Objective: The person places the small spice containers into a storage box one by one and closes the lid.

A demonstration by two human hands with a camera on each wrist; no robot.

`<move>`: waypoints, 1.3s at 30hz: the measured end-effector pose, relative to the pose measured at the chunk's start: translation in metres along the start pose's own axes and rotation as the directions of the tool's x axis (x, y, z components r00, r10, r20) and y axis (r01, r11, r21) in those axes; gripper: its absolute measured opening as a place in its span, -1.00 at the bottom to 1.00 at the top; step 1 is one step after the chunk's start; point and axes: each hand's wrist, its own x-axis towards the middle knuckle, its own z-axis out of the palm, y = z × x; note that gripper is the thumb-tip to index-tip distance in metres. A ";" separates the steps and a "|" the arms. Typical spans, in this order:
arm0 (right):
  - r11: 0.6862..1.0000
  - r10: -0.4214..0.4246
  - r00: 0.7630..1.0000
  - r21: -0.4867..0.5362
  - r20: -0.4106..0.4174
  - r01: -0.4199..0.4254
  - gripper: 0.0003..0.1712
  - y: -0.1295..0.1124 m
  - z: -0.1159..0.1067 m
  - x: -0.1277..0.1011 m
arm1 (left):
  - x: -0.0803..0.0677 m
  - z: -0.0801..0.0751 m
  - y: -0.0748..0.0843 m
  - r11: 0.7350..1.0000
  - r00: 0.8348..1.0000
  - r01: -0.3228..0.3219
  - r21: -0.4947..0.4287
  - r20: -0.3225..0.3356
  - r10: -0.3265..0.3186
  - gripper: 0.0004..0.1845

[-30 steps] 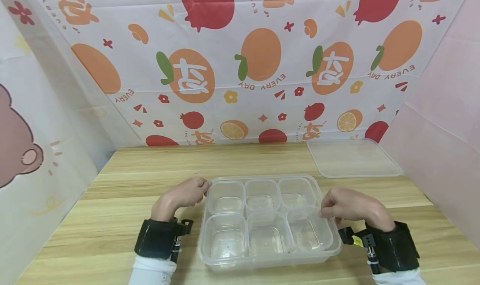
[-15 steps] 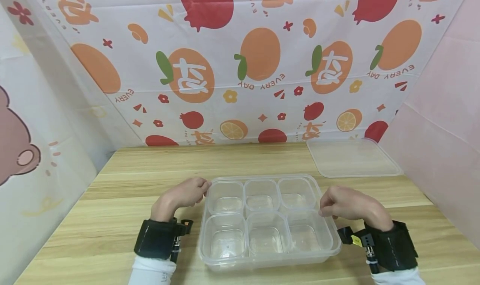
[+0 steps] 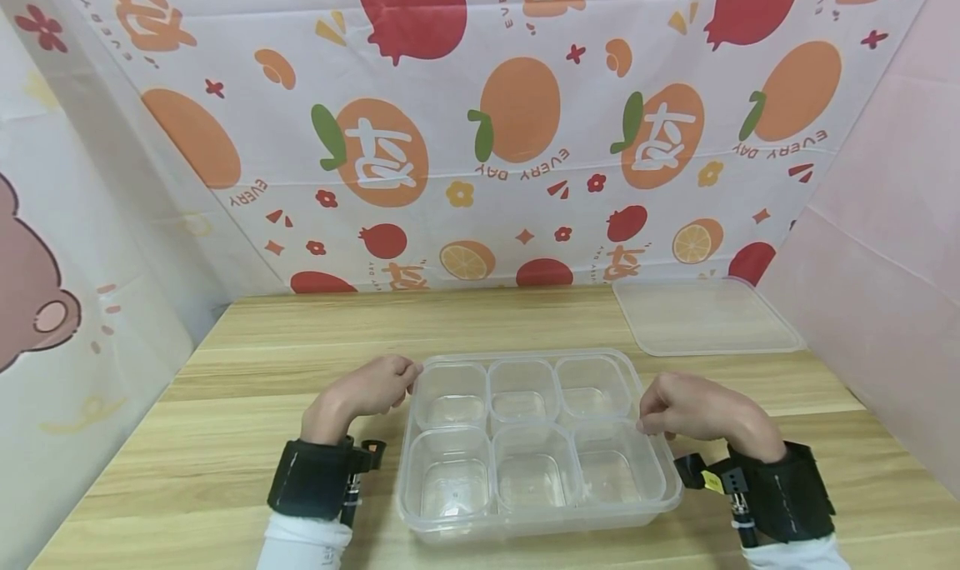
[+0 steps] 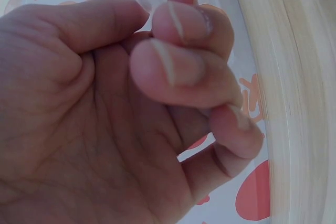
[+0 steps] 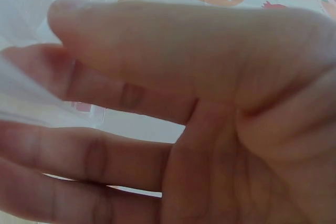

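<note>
A clear plastic storage box stands on the table with several small clear containers in two rows inside. My left hand pinches the box's rim at the far left corner. In the left wrist view the thumb and index finger of that left hand meet at the box's translucent edge, the other fingers curled. My right hand pinches the rim of the front right small container. The right wrist view shows the right hand with a translucent wall between thumb and index finger. The small containers look empty.
A flat translucent lid lies at the table's back right, by the pink side cloth. A fruit-print cloth hangs behind the wooden table. Another cloth with a bear print hangs at the left.
The front right container has sunk slightly and sits more level inside the box, the right hand still at its rim. The left hand has stayed at the box's corner.
</note>
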 end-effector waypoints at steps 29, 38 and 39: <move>1.000 -0.003 0.977 -0.016 -0.214 0.000 -0.84 0.019 -0.001 0.008 | 0.002 0.000 0.001 1.000 1.000 -0.009 0.028 -0.017 0.009 -0.66; 1.000 0.012 0.968 0.028 -0.250 -0.005 -0.84 0.022 0.001 0.012 | 0.007 0.000 0.000 0.994 0.997 -0.031 0.109 -0.064 0.038 -0.61; 0.999 0.014 0.969 0.033 -0.248 -0.006 -0.84 0.022 0.001 0.012 | 0.007 0.000 0.000 0.994 0.997 -0.030 0.109 -0.065 0.037 -0.62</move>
